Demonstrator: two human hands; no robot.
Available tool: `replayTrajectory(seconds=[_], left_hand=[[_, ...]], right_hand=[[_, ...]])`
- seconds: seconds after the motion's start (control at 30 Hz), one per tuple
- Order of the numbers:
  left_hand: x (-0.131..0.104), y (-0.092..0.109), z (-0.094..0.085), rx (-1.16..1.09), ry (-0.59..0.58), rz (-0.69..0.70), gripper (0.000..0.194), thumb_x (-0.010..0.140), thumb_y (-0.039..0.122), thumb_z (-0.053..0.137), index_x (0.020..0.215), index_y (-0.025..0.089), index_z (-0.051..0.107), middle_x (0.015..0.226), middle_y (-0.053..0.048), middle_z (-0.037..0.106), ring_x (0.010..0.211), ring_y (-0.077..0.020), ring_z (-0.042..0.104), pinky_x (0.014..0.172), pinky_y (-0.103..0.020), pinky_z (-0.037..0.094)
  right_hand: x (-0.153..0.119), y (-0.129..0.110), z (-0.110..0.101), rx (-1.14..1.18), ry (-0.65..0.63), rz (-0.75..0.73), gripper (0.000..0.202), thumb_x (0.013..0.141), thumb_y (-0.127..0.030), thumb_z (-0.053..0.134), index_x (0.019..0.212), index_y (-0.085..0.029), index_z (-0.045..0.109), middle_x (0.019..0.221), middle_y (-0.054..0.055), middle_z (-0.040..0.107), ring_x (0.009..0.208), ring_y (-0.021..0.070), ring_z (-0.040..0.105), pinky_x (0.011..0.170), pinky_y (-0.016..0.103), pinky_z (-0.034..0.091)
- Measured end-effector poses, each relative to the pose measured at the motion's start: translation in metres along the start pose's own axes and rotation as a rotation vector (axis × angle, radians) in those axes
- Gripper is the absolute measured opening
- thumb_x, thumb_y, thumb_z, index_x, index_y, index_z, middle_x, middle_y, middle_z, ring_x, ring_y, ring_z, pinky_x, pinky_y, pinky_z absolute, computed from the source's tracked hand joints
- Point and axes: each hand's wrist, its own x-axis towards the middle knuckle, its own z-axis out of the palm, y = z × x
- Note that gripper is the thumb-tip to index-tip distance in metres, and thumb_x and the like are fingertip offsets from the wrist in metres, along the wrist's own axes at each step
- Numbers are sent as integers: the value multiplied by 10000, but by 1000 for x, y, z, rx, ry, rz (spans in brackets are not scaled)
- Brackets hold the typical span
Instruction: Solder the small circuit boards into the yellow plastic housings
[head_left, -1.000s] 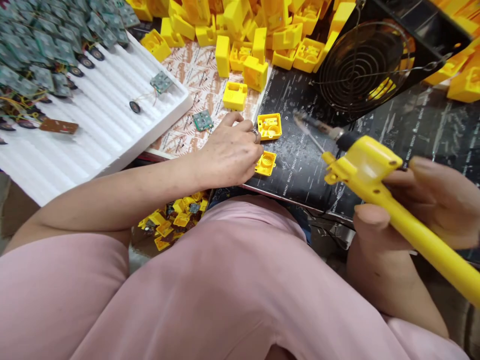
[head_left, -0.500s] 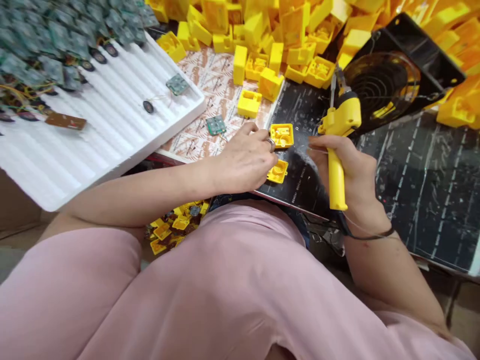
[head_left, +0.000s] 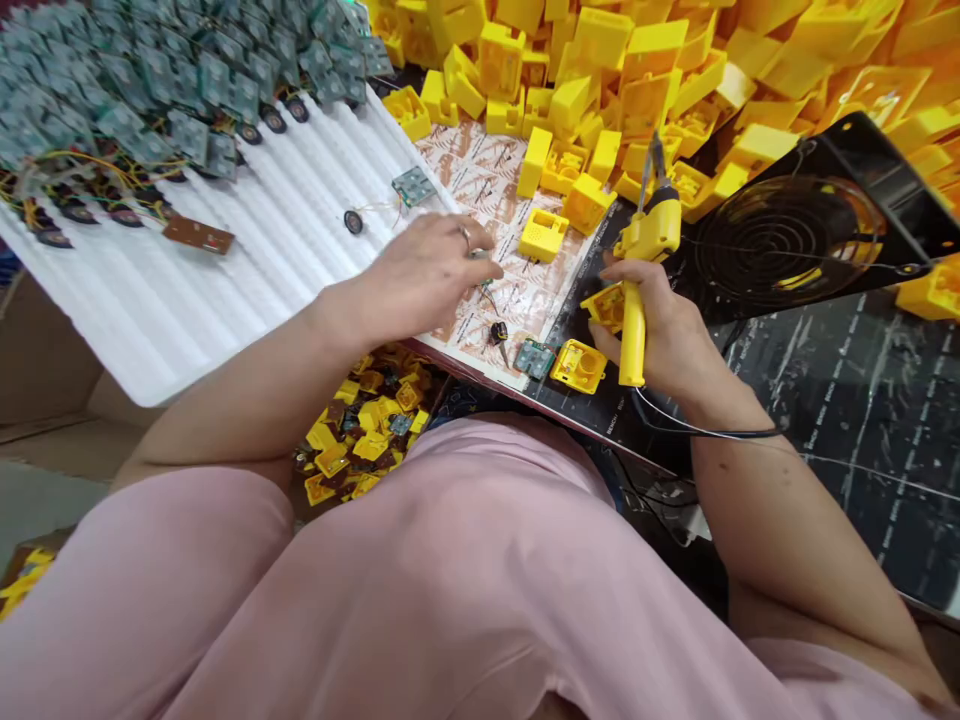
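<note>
My left hand [head_left: 431, 268] is over the patterned sheet, thumb and fingers closed about a small green circuit board [head_left: 484, 258] that they mostly hide. A thin wire shows below the thumb, near a small black round part [head_left: 498, 333]. My right hand [head_left: 656, 315] grips a yellow soldering gun [head_left: 634, 335], its metal tip pointing up and away. Close to its fingertips is a yellow case half [head_left: 604, 305]; whether they touch cannot be made out. Another open yellow case half [head_left: 579, 366] lies at the near edge beside a second green circuit board [head_left: 534, 357].
A white ridged foam tray [head_left: 300, 270] on the left carries many boards with wires and round parts. Yellow cases [head_left: 637, 60] are heaped along the back. A black fan [head_left: 787, 225] stands at right on the dark bench top [head_left: 840, 400]. More yellow pieces [head_left: 367, 430] lie below the edge.
My left hand has moved left from the yellow case halves to the board on the sheet. The near case half and a board beside it are now uncovered. The view has shifted slightly.
</note>
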Motion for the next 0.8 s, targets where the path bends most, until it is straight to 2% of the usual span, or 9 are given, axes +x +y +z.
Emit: replayTrajectory(seconds=[0.1,0.2,0.27,0.4,0.5,0.6,0.7,0.8], left_hand=[[1,-2,18,-58,19,21,339,948,131,506,1169,160,762,1393,-143,679,1447,-351,552,1166,-501,494],[7,-1,27,-139,48,15,262,983,200,501,984,177,763,1268,-113,724,1369,-307,607,1173,-467,484],[8,0,24,-141,48,3,252,981,231,495,956,182,741,1181,-103,741,1265,-294,659,1117,-459,509],[4,11,9,-247,85,-124,280,968,283,482,1067,165,717,981,-80,749,991,-248,720,948,-403,559],[2,21,6,-466,93,-191,265,927,305,522,1038,167,720,911,-44,750,885,-196,715,886,-336,565],[7,27,15,-721,105,-221,342,897,308,559,1165,166,715,917,-26,768,855,-164,718,881,-308,567],[16,30,23,-854,103,-227,471,879,296,585,1324,174,673,960,-28,788,886,-165,731,893,-311,574],[25,34,20,-855,89,-238,380,859,309,622,1188,170,750,952,-31,798,893,-173,731,896,-316,579]], right_hand=[[-8,-1,-4,-70,67,43,583,866,-498,819,1339,-275,562,1352,120,688,1148,322,713,980,502,617],[-11,0,-3,-117,114,111,564,881,-489,814,1343,-290,558,1311,114,700,1122,343,730,944,533,634],[-10,0,0,-85,124,108,527,919,-441,776,1366,-307,532,1359,106,684,1117,328,743,927,512,645],[-7,-2,8,-27,119,-26,506,955,-440,741,1391,-307,521,1377,81,688,1177,298,737,954,458,647],[-12,-8,8,-34,58,-108,469,986,-483,700,1385,-284,555,1299,75,729,1072,272,767,850,396,659],[-24,-21,2,-37,39,-147,521,978,-488,722,1420,-277,544,1306,91,736,1066,271,770,841,380,660],[-39,-37,-7,-33,189,-103,485,936,-377,801,1369,-290,601,1240,62,771,1048,244,780,907,356,656],[-62,-46,-15,-70,451,-70,306,905,-289,837,1185,-308,717,947,-16,800,746,169,766,738,268,639]])
